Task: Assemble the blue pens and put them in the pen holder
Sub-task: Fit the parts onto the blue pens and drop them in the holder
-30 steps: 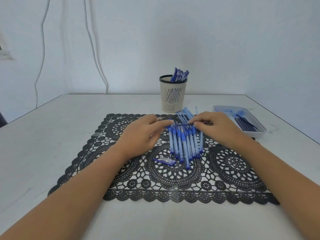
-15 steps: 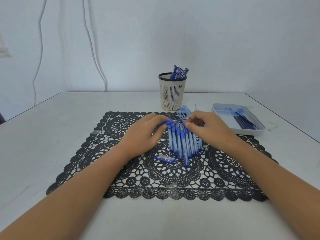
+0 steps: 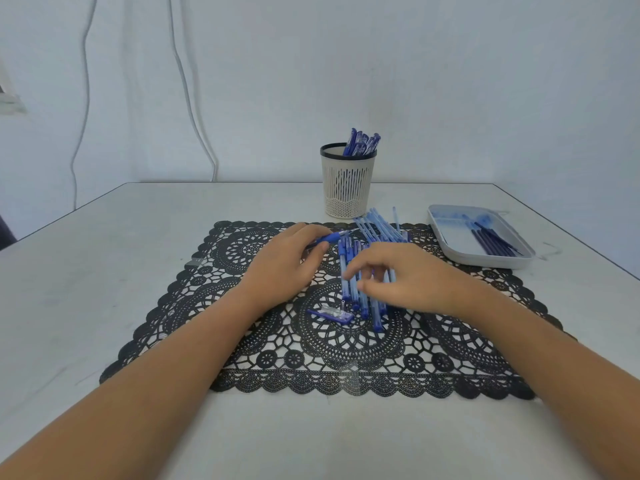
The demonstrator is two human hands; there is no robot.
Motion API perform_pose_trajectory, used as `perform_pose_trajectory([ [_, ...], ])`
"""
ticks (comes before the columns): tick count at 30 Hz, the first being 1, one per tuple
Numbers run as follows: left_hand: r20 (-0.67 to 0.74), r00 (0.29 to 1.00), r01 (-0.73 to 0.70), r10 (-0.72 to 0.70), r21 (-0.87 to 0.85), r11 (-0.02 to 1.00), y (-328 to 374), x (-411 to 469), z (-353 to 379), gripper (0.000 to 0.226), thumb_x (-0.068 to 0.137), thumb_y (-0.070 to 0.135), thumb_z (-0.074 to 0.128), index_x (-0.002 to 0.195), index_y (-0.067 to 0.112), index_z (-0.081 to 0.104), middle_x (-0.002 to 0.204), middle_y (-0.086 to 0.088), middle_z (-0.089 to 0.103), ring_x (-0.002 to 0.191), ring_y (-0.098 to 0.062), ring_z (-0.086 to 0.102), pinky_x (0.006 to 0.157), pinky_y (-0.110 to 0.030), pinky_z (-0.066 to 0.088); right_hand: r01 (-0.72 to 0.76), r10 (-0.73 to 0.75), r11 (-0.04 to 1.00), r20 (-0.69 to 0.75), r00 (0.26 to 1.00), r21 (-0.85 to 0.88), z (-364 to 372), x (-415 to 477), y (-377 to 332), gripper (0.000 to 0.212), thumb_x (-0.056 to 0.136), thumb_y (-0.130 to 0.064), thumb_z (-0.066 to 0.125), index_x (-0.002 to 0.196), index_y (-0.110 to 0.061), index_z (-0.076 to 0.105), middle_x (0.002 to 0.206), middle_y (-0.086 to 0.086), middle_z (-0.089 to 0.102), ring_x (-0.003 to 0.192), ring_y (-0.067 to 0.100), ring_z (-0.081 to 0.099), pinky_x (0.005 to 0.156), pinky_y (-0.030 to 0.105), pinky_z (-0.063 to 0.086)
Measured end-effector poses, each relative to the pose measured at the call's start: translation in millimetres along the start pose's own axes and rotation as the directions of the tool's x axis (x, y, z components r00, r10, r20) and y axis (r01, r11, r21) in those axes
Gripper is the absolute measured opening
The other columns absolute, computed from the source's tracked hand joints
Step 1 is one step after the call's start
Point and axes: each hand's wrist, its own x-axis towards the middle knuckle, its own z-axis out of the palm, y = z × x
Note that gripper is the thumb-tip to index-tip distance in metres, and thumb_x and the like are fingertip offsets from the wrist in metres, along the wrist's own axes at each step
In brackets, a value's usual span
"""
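Note:
My left hand [image 3: 287, 263] grips a blue pen [image 3: 334, 236] whose tip points right, above the black lace mat [image 3: 242, 341]. My right hand [image 3: 405, 277] hovers with loosely spread fingers over a row of blue pen barrels [image 3: 349, 289] lying side by side on the mat; it holds nothing that I can see. A loose pen cap [image 3: 330, 315] lies in front of the row. More pale barrels [image 3: 379, 225] fan out behind my hands. The cream slotted pen holder [image 3: 348, 188] stands at the back with several blue pens in it.
A shallow white tray [image 3: 450, 244] with dark blue refills sits at the right on the table. The white table's right edge runs close past the tray. White cables hang down the wall at the back left.
My right hand has let go of the pen's end and moved down towards me over the row of barrels. My left hand keeps the pen.

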Motion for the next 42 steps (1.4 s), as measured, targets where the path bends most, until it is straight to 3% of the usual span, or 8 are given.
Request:
perform_pose_trajectory([
  [6, 0.006, 1.0, 0.008, -0.008, -0.005, 1.0, -0.3, -0.4, 0.6, 0.024, 0.094, 0.021, 0.051, 0.114, 0.013, 0.059, 0.098, 0.003, 0.06, 0.085, -0.012, 0.055, 0.076, -0.028, 0.046, 0.109, -0.098, 0.982, 0.077, 0.992, -0.156, 16.5, 2.6, -6.4, 0.014, 0.087, -0.032, 0.06, 0.098, -0.034, 0.068, 0.096, -0.009, 0.056, 0.088, 0.006, 0.053, 0.087, 0.041, 0.044],
  [10, 0.012, 1.0, 0.006, -0.006, -0.006, 1.0, -0.7, -0.6, 0.9, 0.024, 0.093, 0.021, 0.051, 0.114, 0.012, 0.059, 0.098, 0.002, 0.061, 0.084, -0.011, 0.055, 0.077, -0.03, 0.047, 0.08, -0.081, 0.996, -0.02, 0.997, -0.024, 13.9, 2.6, -7.3, 0.012, 0.088, -0.026, 0.06, 0.096, -0.028, 0.069, 0.089, -0.012, 0.061, 0.082, 0.0, 0.055, 0.079, 0.018, 0.046],
  [13, 0.016, 1.0, 0.001, -0.001, -0.015, 1.0, -0.1, -0.4, 1.2, 0.023, 0.093, 0.021, 0.051, 0.114, 0.013, 0.06, 0.098, 0.006, 0.06, 0.086, -0.011, 0.056, 0.077, -0.029, 0.047, -0.035, 0.066, 0.991, -0.241, 0.968, 0.132, 7.2, 4.9, -0.2, 0.01, 0.089, -0.021, 0.059, 0.095, -0.026, 0.065, 0.084, -0.015, 0.063, 0.075, -0.005, 0.055, 0.065, 0.001, 0.04],
  [19, 0.037, 0.999, -0.015, 0.016, -0.028, 1.0, 3.1, -1.5, 1.3, 0.029, 0.093, 0.028, 0.046, 0.115, 0.015, 0.059, 0.098, 0.003, 0.062, 0.087, -0.01, 0.056, 0.078, -0.028, 0.047, -0.117, 0.254, 0.945, -0.46, 0.851, 0.306, 2.2, 10.2, 17.7, 0.009, 0.088, -0.017, 0.06, 0.091, -0.025, 0.064, 0.081, -0.014, 0.061, 0.075, -0.003, 0.055, 0.065, 0.006, 0.041],
  [28, 0.041, 0.999, -0.024, 0.026, -0.045, 0.999, 2.7, -1.3, 3.9, 0.032, 0.09, 0.032, 0.044, 0.114, 0.016, 0.059, 0.099, 0.004, 0.062, 0.087, -0.011, 0.057, 0.078, -0.035, 0.05, -0.062, 0.218, 0.945, -0.479, 0.85, 0.321, 3.5, 10.2, 16.4, 0.01, 0.087, -0.017, 0.061, 0.088, -0.026, 0.065, 0.081, -0.016, 0.062, 0.073, -0.004, 0.055, 0.065, -0.001, 0.041],
  [36, 0.048, 0.995, -0.083, 0.084, -0.031, 0.996, 7.0, -2.0, 6.4, 0.041, 0.09, 0.04, 0.037, 0.115, 0.016, 0.059, 0.098, 0.005, 0.061, 0.086, -0.007, 0.055, 0.075, -0.032, 0.05, -0.061, 0.194, 0.95, -0.426, 0.884, 0.307, 5.7, 10.7, 14.6, 0.009, 0.089, -0.023, 0.059, 0.083, -0.027, 0.064, 0.073, -0.011, 0.064, 0.071, 0.006, 0.06, 0.069, 0.014, 0.046],
  [40, 0.051, 0.993, -0.107, 0.107, -0.017, 0.994, 9.7, -1.9, 6.5, 0.041, 0.09, 0.039, 0.037, 0.115, 0.015, 0.059, 0.098, 0.003, 0.062, 0.087, -0.007, 0.054, 0.076, -0.031, 0.049, -0.147, 0.217, 0.97, -0.422, 0.88, 0.191, 6.5, 10.4, 12.1, 0.036, 0.096, -0.036, 0.043, 0.076, -0.015, 0.064, 0.064, -0.01, 0.059, 0.059, -0.002, 0.056, 0.058, 0.015, 0.04],
  [42, 0.053, 0.993, -0.109, 0.11, -0.021, 0.994, 9.5, -2.0, 6.9, 0.041, 0.09, 0.038, 0.037, 0.115, 0.014, 0.059, 0.098, 0.002, 0.062, 0.086, -0.008, 0.055, 0.075, -0.032, 0.05, -0.163, 0.223, 0.97, -0.389, 0.894, 0.181, 6.3, 9.3, 12.6, 0.033, 0.096, -0.038, 0.04, 0.085, -0.014, 0.061, 0.072, -0.005, 0.062, 0.062, 0.002, 0.056, 0.058, 0.02, 0.04],
])
